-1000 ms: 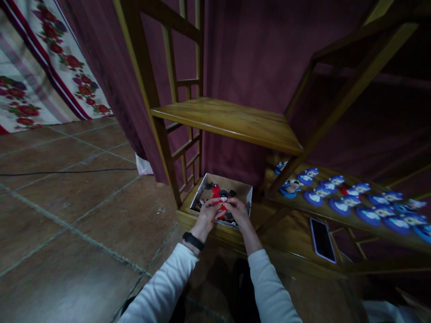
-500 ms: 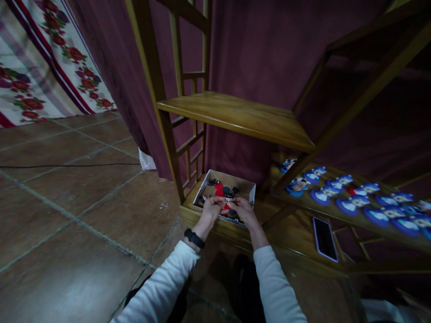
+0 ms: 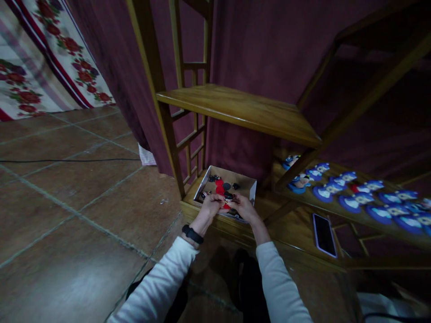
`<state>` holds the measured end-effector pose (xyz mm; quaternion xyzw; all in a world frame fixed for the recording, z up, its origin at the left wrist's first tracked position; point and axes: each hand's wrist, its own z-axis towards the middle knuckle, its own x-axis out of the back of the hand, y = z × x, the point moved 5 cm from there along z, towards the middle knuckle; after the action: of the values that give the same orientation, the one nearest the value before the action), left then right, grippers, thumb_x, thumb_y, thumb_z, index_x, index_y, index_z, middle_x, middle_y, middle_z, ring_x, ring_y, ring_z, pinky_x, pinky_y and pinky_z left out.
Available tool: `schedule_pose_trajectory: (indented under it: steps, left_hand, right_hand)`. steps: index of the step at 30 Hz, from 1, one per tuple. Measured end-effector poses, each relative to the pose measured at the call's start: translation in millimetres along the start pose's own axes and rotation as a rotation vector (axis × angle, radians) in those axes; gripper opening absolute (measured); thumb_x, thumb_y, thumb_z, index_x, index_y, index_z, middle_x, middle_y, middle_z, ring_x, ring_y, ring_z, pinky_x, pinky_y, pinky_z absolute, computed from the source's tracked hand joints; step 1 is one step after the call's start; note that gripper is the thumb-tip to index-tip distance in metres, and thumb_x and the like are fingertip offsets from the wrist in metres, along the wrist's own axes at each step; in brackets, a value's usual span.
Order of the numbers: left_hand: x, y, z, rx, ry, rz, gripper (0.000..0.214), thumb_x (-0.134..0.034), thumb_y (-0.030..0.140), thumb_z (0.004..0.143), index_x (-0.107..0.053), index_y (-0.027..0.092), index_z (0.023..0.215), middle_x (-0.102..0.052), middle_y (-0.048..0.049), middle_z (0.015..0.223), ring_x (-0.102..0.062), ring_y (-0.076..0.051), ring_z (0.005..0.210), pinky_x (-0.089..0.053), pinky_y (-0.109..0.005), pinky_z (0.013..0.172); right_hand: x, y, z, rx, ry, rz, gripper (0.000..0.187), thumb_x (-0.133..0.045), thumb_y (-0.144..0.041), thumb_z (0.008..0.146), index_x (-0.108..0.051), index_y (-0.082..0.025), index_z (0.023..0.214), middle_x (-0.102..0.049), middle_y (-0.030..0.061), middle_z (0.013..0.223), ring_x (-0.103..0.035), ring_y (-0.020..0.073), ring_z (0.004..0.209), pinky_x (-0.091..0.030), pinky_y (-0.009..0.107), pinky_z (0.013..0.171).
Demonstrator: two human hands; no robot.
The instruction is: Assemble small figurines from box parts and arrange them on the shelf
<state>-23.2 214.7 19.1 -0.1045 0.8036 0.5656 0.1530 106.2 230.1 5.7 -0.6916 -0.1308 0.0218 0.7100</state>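
Observation:
A small black-haired figurine (image 3: pixel 229 196) with red on it is pinched between my two hands, over the near side of an open cardboard box (image 3: pixel 249 185). My left hand (image 3: pixel 212 206) grips it from the left and my right hand (image 3: pixel 243 208) from the right, fingers closed on both sides. Inside the box lie red pieces (image 3: pixel 219 186), a dark round disc (image 3: pixel 226 185) and several small dark-headed figures, one of them a figure (image 3: pixel 206 194) by the left wall. My fingers cover part of the held figurine and of the box's front.
The box stands on the low shelf of a wooden rack, beneath a wooden board (image 3: pixel 235 107). To the right, several blue-based figurines (image 3: pixel 325 190) stand in rows on another shelf. A phone (image 3: pixel 324 234) lies below them. A black cable (image 3: pixel 67 160) crosses the tiled floor.
The held figurine has tipped, so its dark hair now shows where its face showed before. Both hands stay at the box. The view has shifted slightly.

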Motion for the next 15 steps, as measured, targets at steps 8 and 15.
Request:
schedule_pose_trajectory:
  steps: [8,15]
  left_hand:
    - [0.0,-4.9,7.7,-0.029,-0.032,0.152,0.005,-0.056,0.007,0.064,-0.056,0.012,0.065,-0.054,0.0012,0.057,-0.054,-0.010,0.052,-0.052,-0.029,0.057]
    - [-20.3,23.6,-5.1,-0.486,-0.005,1.047,0.021,-0.047,0.016,0.078,-0.057,0.016,0.096,-0.062,-0.0070,0.080,-0.061,-0.018,0.078,-0.046,-0.027,0.071]
  right_hand:
    - [-1.8,-0.8,-3.1,0.026,-0.003,0.024,0.022,-0.062,-0.027,0.065,-0.063,-0.019,0.086,-0.066,0.0020,0.088,-0.058,0.0181,0.085,-0.042,0.032,0.080]
    - [4.2,7.7,-1.1,-0.043,0.209,0.312,0.030,-0.068,-0.033,0.061,-0.060,-0.020,0.087,-0.065,-0.0003,0.085,-0.056,0.0143,0.078,-0.042,0.027,0.075]
